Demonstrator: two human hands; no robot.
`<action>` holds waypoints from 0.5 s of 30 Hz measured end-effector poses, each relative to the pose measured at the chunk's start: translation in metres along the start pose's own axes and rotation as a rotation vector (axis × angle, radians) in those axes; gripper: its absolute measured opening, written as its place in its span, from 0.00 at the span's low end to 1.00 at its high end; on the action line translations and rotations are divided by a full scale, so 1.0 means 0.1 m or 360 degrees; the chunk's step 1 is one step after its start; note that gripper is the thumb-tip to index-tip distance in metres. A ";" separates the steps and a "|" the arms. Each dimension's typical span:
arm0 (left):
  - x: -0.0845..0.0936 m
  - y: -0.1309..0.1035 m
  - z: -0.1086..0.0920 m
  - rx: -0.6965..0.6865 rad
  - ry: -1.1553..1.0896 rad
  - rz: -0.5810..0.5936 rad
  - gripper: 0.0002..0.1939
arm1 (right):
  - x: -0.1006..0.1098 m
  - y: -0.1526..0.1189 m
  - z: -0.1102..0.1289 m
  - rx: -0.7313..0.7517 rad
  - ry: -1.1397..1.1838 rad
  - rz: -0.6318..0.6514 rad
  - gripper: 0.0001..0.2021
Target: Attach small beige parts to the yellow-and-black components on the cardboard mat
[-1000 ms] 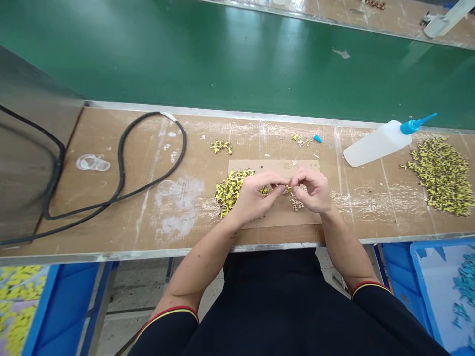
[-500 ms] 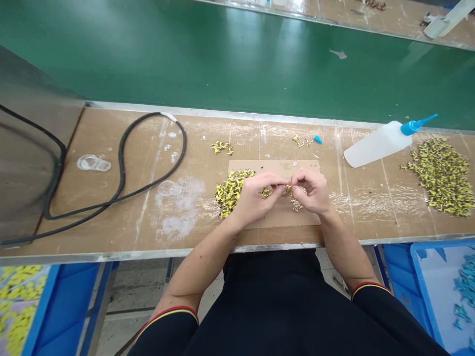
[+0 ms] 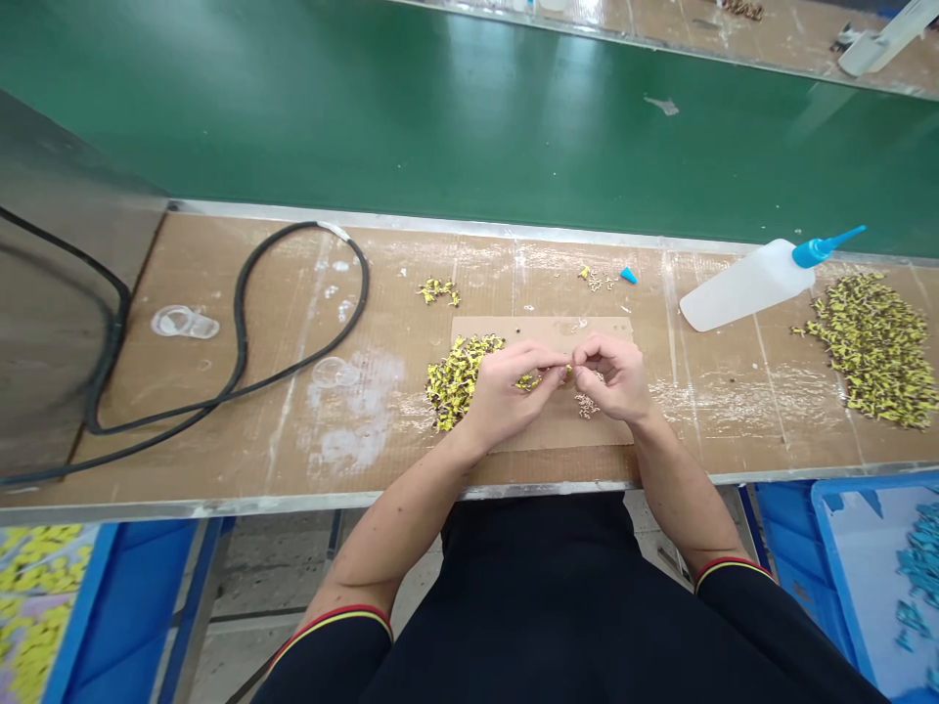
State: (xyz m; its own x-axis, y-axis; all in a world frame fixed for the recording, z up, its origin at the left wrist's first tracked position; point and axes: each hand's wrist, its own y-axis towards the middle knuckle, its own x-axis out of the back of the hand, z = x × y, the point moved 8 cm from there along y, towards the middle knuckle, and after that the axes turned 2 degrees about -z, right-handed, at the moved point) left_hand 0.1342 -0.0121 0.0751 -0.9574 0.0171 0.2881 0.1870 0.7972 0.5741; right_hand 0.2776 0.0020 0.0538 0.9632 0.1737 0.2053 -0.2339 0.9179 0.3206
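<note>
My left hand [image 3: 512,391] and my right hand [image 3: 613,376] meet fingertip to fingertip over a cardboard sheet [image 3: 543,330]. Pinched between them is a small yellow piece [image 3: 568,372], partly hidden by the fingers. Thumb and forefinger are pressed together on each hand. Just left of my left hand lies a pile of small yellow and dark pieces [image 3: 453,383], and a few more show beneath that hand. Tiny pale parts [image 3: 587,406] lie on the sheet beside my right hand.
A white bottle with a blue nozzle [image 3: 748,286] lies at the right, near a large yellow pile [image 3: 872,347]. A blue cap [image 3: 628,276] lies behind the sheet. A black cable [image 3: 241,313] loops at the left. Beyond the bench runs a green surface [image 3: 455,127].
Both hands have shifted very slightly, still together at the fingertips. The green surface's marks have moved a little to the left.
</note>
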 end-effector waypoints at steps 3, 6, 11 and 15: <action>0.00 0.00 0.00 0.0000 -0.0007 0.0000 0.06 | 0.00 0.00 -0.04 -0.0058 0.0062 0.0003 0.03; 0.00 -0.01 0.00 -0.0021 0.0012 0.0001 0.06 | -0.01 0.00 -0.09 -0.0139 0.0127 0.0015 0.04; 0.00 -0.05 -0.02 -0.0113 0.0101 -0.0036 0.11 | -0.03 -0.01 -0.13 -0.0219 0.0230 0.0056 0.05; 0.01 -0.08 -0.06 -0.0237 0.0105 -0.0098 0.20 | -0.03 -0.02 -0.14 -0.0245 0.0187 0.0093 0.06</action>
State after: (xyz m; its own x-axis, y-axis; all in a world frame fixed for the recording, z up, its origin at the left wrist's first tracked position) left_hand 0.1332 -0.0225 0.0751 -0.9524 -0.0723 0.2960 0.1640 0.6970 0.6981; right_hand 0.2766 0.0048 0.0401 0.9595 0.2606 0.1069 -0.2755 0.9472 0.1641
